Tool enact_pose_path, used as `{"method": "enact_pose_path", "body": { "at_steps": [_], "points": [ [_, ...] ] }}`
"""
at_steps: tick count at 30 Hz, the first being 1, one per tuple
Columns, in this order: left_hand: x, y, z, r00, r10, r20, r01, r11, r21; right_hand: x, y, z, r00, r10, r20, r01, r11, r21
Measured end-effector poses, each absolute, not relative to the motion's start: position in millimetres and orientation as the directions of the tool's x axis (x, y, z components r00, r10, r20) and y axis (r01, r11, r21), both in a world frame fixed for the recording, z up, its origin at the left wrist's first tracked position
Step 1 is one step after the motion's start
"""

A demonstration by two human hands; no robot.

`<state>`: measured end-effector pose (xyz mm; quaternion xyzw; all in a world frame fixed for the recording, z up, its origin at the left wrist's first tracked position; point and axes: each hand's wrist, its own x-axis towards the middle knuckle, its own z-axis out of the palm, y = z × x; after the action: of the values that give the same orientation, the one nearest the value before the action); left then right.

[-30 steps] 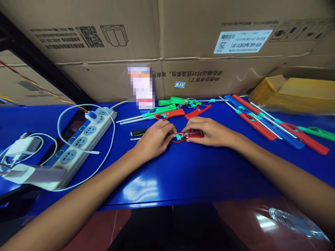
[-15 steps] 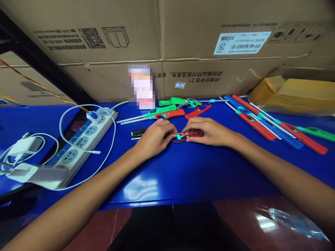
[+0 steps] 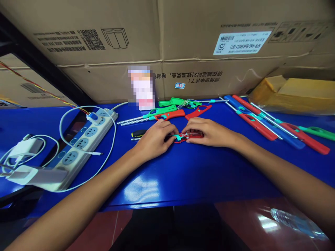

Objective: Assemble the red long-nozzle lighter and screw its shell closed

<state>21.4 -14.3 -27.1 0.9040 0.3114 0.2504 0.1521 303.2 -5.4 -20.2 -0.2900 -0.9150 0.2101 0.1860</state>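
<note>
Gripping an opened red lighter (image 3: 195, 135) at the blue worktop (image 3: 196, 174) with curled fingers of the right hand (image 3: 211, 131), and bunching those of the left hand (image 3: 157, 137) beside its teal part (image 3: 179, 137), too hidden to tell whether pinching anything. Could drop that teal part or snap a white wire (image 3: 184, 134) if tilted or tugged. Crowded just behind the opened red lighter by a red casing piece (image 3: 193, 113) and an orange lighter (image 3: 176, 113), left of it by a half-hidden black-and-yellow handle (image 3: 136, 134).
</note>
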Motion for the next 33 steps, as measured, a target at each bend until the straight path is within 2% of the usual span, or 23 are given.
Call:
{"method": "enact_pose_path", "body": {
  "at_steps": [24, 29, 33],
  "points": [
    [23.0, -16.0, -30.1, 0.679, 0.615, 0.401, 0.459, -0.782, 0.422, 302.9, -9.0, -17.6, -0.757, 0.62, 0.207, 0.47, 0.736, -0.487],
    [22.3, -15.8, -28.4, 0.682, 0.626, 0.379, 0.476, -0.773, 0.42, 309.3, -7.3, -10.2, -0.75, 0.627, 0.212, 0.501, 0.747, -0.438],
    [22.3, -16.3, -26.9, 0.678, 0.639, 0.362, 0.49, -0.761, 0.425, 313.7, -5.8, -4.4, -0.745, 0.651, 0.144, 0.545, 0.719, -0.432]
  ]
}}
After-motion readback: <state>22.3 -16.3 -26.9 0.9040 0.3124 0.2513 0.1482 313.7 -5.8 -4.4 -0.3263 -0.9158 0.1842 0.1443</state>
